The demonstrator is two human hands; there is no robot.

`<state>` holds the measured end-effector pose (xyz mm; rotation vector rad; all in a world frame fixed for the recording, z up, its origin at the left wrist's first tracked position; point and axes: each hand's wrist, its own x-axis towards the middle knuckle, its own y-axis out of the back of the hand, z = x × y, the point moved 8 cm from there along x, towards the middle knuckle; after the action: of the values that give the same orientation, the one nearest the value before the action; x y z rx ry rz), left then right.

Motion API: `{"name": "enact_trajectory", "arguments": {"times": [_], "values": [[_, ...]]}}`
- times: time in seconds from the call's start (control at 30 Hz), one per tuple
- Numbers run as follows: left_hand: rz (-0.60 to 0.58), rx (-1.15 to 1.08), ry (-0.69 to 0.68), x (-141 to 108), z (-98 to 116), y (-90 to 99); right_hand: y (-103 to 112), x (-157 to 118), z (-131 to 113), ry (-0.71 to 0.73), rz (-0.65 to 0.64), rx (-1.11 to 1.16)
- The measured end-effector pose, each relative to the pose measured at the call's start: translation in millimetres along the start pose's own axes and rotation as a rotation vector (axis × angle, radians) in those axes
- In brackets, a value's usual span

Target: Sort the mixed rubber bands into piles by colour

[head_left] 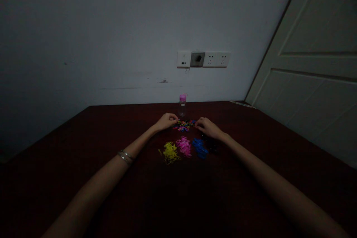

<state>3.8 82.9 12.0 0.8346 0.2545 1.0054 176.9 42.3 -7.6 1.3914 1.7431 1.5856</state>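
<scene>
A mixed pile of small coloured rubber bands [183, 125] lies on the dark red table, between my two hands. At its left edge, my left hand [167, 121] is closed in a pinch, thumb and forefinger together. My right hand [208, 126] pinches at the pile's right edge; what either hand's fingertips hold is too small to make out. Nearer to me are sorted heaps of yellow rubber bands [170, 152], pink rubber bands [184, 146] and blue rubber bands [200, 148]. A dark heap of black bands [211, 144] lies below my right hand, hard to see in the dim light.
Behind the mixed pile stands a clear bottle [182, 109] with a pink cap. The table [134, 193] meets a pale wall [111, 37] carrying sockets [216, 60]. A panelled door [315, 63] borders the right side. A thin strip [242, 104] lies at the back right.
</scene>
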Motion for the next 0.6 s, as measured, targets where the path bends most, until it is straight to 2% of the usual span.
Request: {"name": "enact_trajectory", "arguments": {"times": [0.4, 0.6], "values": [[-0.017, -0.010, 0.002, -2.5, 2.7, -2.0, 2.2, -0.3, -3.9, 0.040, 0.004, -0.070], [0.001, -0.014, -0.015, 1.6, -3.9, 0.9, 8.4, -0.8, 15.6, -0.029, 0.077, 0.061]]}}
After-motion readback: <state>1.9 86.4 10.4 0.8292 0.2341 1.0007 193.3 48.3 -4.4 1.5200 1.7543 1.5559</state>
